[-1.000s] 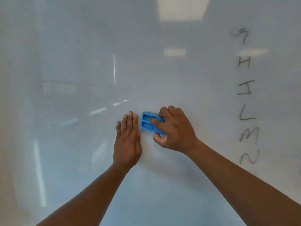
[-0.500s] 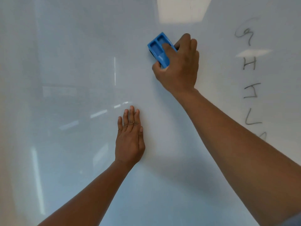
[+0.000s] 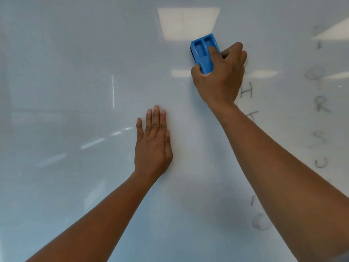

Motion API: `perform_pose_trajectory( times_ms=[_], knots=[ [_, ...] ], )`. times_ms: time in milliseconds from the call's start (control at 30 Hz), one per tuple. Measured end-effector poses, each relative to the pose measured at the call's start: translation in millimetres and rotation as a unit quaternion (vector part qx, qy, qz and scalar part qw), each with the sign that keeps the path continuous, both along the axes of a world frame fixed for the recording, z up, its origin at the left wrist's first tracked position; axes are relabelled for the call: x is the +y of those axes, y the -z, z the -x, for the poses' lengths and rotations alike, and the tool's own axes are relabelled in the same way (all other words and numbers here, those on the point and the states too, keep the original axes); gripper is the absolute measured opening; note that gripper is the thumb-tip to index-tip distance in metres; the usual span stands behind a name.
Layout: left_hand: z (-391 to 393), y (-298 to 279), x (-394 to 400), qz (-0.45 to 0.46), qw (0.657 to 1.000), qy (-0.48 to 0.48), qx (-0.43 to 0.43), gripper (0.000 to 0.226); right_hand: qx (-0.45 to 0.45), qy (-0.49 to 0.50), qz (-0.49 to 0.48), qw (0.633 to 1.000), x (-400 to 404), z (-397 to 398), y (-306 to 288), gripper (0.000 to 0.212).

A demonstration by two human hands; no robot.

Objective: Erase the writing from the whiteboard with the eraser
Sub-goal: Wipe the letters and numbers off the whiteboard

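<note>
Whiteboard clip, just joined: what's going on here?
A person is wiping a whiteboard. The right hand grips a blue eraser held against the upper middle of the board. The left hand lies flat on the board lower down, fingers straight, holding nothing. The area left of the eraser shows no writing. Letters remain in columns to the right, including H, R, S and U, some partly hidden behind the right arm, so the job is not done.

Two bare forearms enter from the near edge, uncovered from elbow to wrist. Left hand [image 3: 153, 146]: no ring, watch or band visible. Right hand [image 3: 220, 76]: likewise unadorned. A sliver of grey sleeve [image 3: 340, 259] shows at the near right corner.
</note>
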State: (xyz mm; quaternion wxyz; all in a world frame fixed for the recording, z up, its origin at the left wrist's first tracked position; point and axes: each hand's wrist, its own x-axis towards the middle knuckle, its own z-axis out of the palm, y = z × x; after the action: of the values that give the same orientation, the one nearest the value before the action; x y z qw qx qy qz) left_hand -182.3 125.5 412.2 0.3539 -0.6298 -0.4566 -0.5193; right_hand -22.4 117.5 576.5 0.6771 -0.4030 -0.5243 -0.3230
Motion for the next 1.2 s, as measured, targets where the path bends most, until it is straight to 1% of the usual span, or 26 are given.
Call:
perform_pose_trajectory(
  times_ms=[133,200,333,400,467,500,533,600,633,667,733,833,900,967,1000,1100,1133,1200],
  knots=[
    [-37,-28,4,-0.002,1.0,0.023,-0.004,0.057,-0.105,-0.017,-0.025,0.994,-1,-16,27,0.045],
    [-56,-40,5,-0.007,0.999,0.03,-0.006,0.057,-0.112,-0.01,-0.028,0.993,0,-34,30,0.045],
    [-81,-60,10,-0.016,0.999,0.042,-0.011,0.057,-0.001,0.024,-0.015,1.0,1,-73,8,0.047],
    [-91,-68,12,-0.021,0.999,0.041,-0.008,0.057,0.057,0.019,-0.006,0.998,1,-89,-10,0.049],
    [-102,-72,14,-0.032,0.999,0.037,-0.014,0.057,0.083,0.003,-0.002,0.997,0,-92,-22,0.05],
    [-106,-73,14,-0.036,0.998,0.036,-0.021,0.057,0.07,0.003,0.002,0.998,-1,-88,-23,0.05],
    [-109,-72,15,-0.039,0.998,0.034,-0.029,0.057,0.036,0.005,0.004,0.999,-1,-83,-19,0.051],
    [-113,-70,16,-0.043,0.998,0.033,-0.037,0.057,-0.06,0.004,-0.004,0.998,-2,-74,-2,0.049],
    [-113,-68,16,-0.044,0.998,0.031,-0.038,0.057,-0.093,0.0,-0.009,0.996,-2,-73,9,0.049],
    [-113,-68,17,-0.047,0.998,0.029,-0.037,0.057,-0.106,-0.003,-0.011,0.994,-1,-77,17,0.048],
    [-112,-66,18,-0.058,0.997,0.03,-0.036,0.056,-0.084,-0.001,-0.013,0.996,1,-91,22,0.047],
    [-113,-65,19,-0.064,0.997,0.028,-0.039,0.055,0.01,0.02,-0.003,1.0,0,-117,10,0.048],
    [-115,-64,20,-0.062,0.997,0.021,-0.047,0.055,0.061,0.006,0.011,0.998,-1,-128,-5,0.05],
    [-119,-63,20,-0.061,0.996,0.013,-0.059,0.056,0.075,-0.012,0.01,0.997,-3,-126,-14,0.051],
    [-121,-63,19,-0.06,0.996,0.01,-0.065,0.056,0.059,-0.011,0.013,0.998,-4,-120,-13,0.05],
    [-125,-61,19,-0.056,0.996,0.008,-0.073,0.055,-0.05,-0.007,0.014,0.999,-5,-99,10,0.046],
    [-125,-61,20,-0.053,0.996,0.006,-0.071,0.055,-0.072,-0.01,0.007,0.997,-5,-94,23,0.045],
    [-125,-58,20,-0.049,0.997,0.002,-0.067,0.056,-0.089,-0.013,-0.01,0.996,-5,-96,46,0.043]
  ],
)
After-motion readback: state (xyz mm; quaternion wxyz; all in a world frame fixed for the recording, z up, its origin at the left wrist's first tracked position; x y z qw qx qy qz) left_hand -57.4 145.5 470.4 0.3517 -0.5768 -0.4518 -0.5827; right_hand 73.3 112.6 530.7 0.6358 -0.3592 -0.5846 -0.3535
